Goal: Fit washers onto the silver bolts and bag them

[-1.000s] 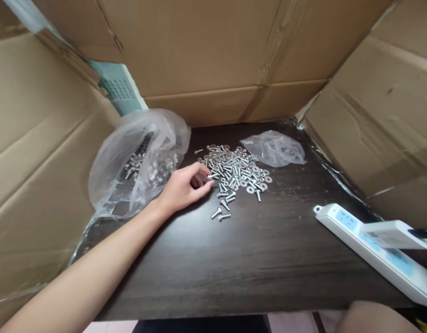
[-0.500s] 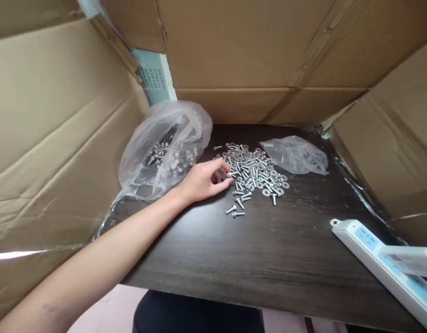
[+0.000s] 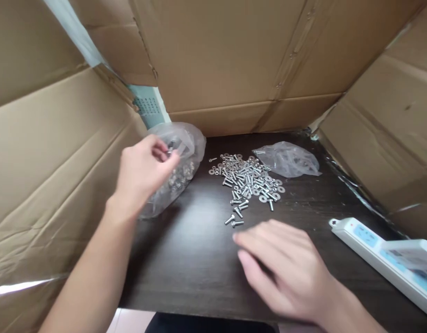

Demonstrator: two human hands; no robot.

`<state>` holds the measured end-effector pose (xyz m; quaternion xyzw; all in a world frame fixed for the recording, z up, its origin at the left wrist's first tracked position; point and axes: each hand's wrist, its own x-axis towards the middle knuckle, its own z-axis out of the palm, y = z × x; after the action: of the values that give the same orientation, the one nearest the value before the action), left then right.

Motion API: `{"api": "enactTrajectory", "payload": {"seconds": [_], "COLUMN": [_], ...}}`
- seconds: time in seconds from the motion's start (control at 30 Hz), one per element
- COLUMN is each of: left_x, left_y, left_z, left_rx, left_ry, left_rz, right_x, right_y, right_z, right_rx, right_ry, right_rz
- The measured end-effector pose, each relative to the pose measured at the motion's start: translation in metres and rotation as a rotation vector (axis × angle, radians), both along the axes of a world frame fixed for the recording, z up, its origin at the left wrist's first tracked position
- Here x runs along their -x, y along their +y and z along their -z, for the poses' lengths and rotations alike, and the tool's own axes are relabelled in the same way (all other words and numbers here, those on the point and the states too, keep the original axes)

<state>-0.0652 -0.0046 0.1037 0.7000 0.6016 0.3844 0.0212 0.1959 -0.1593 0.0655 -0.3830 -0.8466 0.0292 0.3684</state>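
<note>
My left hand (image 3: 142,171) is raised above the dark table (image 3: 199,259), in front of a clear plastic bag of bolts (image 3: 183,162). Its fingers are pinched on a small metal bolt (image 3: 170,149). My right hand (image 3: 282,270) hovers low over the table's near side, fingers stretched out and slightly blurred, holding nothing. A loose pile of silver bolts and washers (image 3: 248,180) lies in the middle of the table, just beyond my right hand's fingertips.
A smaller crumpled plastic bag (image 3: 287,159) lies to the right of the pile. A white power strip (image 3: 383,259) with a white remote (image 3: 412,253) on it sits at the right edge. Cardboard walls (image 3: 234,60) enclose the table on three sides.
My left hand has lifted from the pile and moved left toward the big bag with a bolt in its fingers. My right hand has come into view over the table's near side.
</note>
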Motion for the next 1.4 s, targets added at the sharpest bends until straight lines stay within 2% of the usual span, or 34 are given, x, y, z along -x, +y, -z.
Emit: {"api": "enactTrajectory", "payload": {"seconds": [0.03, 0.1, 0.17, 0.23, 0.33, 0.43, 0.47, 0.5, 0.53, 0.57, 0.63, 0.67, 0.73, 0.83, 0.93, 1.03, 1.13, 1.27, 1.4], "left_x": [0.009, 0.023, 0.03, 0.033, 0.029, 0.01, 0.001, -0.01, -0.021, -0.031, -0.05, -0.057, -0.066, -0.071, -0.071, -0.072, -0.073, -0.073, -0.068], "left_y": [0.004, 0.011, 0.016, 0.02, 0.022, 0.014, 0.009, 0.003, -0.005, -0.012, -0.025, -0.03, -0.034, -0.033, -0.03, -0.029, -0.028, -0.025, -0.02], "left_z": [-0.002, 0.001, 0.01, 0.019, 0.026, 0.027, 0.028, 0.03, 0.034, 0.039, 0.052, 0.06, 0.073, 0.084, 0.087, 0.088, 0.091, 0.093, 0.091], "left_rx": [0.075, 0.21, 0.302, 0.32, 0.237, -0.067, -0.188, -0.263, -0.261, -0.201, 0.023, 0.099, 0.195, 0.228, 0.221, 0.215, 0.191, 0.207, 0.216], "left_ry": [0.055, 0.157, 0.221, 0.236, 0.208, 0.113, 0.068, 0.033, 0.022, 0.036, 0.136, 0.18, 0.214, 0.216, 0.206, 0.219, 0.256, 0.287, 0.277], "left_rz": [-0.092, -0.19, -0.221, -0.216, -0.189, -0.158, -0.104, 0.009, 0.179, 0.38, 0.761, 0.852, 0.921, 0.954, 0.988, 0.976, 0.888, 0.775, 0.755], "right_x": [-0.004, -0.011, -0.016, -0.016, -0.01, -0.005, -0.004, -0.005, -0.006, -0.007, -0.011, -0.013, -0.017, -0.021, -0.026, -0.029, -0.029, -0.027, -0.021], "right_y": [0.017, 0.048, 0.072, 0.089, 0.101, 0.103, 0.103, 0.103, 0.103, 0.104, 0.108, 0.11, 0.115, 0.12, 0.121, 0.121, 0.122, 0.121, 0.117], "right_z": [0.0, 0.004, 0.013, 0.024, 0.039, 0.049, 0.051, 0.053, 0.054, 0.055, 0.056, 0.057, 0.059, 0.061, 0.059, 0.058, 0.061, 0.065, 0.063], "right_rx": [0.031, 0.096, 0.163, 0.219, 0.2, 0.09, 0.056, 0.034, 0.027, 0.032, 0.071, 0.099, 0.165, 0.234, 0.227, 0.149, 0.081, 0.059, 0.017], "right_ry": [-0.04, -0.115, -0.217, -0.279, -0.152, 0.087, 0.144, 0.193, 0.237, 0.283, 0.388, 0.443, 0.544, 0.634, 0.588, 0.306, -0.011, -0.13, -0.218], "right_rz": [0.028, 0.134, 0.239, 0.264, 0.189, 0.1, 0.083, 0.076, 0.08, 0.097, 0.164, 0.209, 0.299, 0.377, 0.406, 0.357, 0.295, 0.274, 0.305]}}
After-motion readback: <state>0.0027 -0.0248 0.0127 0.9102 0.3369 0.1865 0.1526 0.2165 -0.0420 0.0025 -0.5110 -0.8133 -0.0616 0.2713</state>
